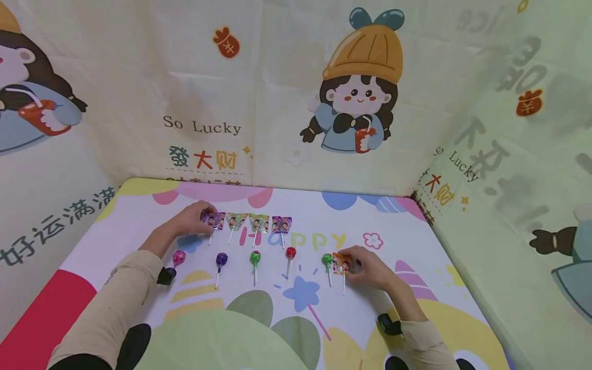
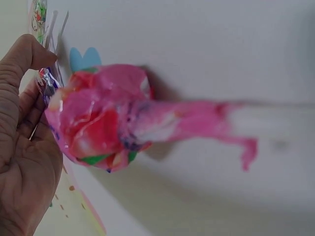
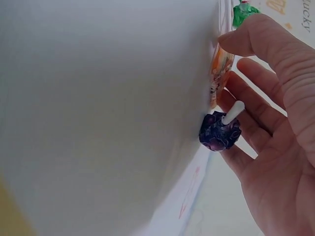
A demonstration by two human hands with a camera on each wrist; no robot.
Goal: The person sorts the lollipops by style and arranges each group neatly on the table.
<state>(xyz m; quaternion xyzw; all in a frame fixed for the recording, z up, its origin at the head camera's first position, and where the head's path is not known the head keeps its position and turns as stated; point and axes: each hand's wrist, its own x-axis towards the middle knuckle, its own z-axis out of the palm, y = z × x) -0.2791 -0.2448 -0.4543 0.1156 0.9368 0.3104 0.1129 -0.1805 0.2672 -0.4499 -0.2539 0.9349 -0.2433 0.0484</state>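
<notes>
My left hand (image 1: 196,218) is at the left end of the back row. Its thumb and fingers pinch a flat purple-wrapped lollipop (image 1: 216,221), whose wrapper also shows in the left wrist view. Nearer that wrist lies a round pink lollipop (image 2: 103,115). At the right end of the front row, my right hand (image 1: 370,267) pinches a flat orange-wrapped lollipop (image 1: 341,263) between thumb and fingers. A round green lollipop (image 1: 327,259) lies just left of it. Beside the right fingers sits a round dark purple lollipop (image 3: 219,132), mostly hidden by the hand in the head view.
Flat-wrapped lollipops, two green (image 1: 237,221) (image 1: 259,223) and one purple (image 1: 281,224), continue the back row. Round lollipops in purple (image 1: 222,259), green (image 1: 255,258) and red (image 1: 290,253) lie in front. The printed table (image 1: 393,226) meets cloth walls (image 1: 277,103) behind and beside.
</notes>
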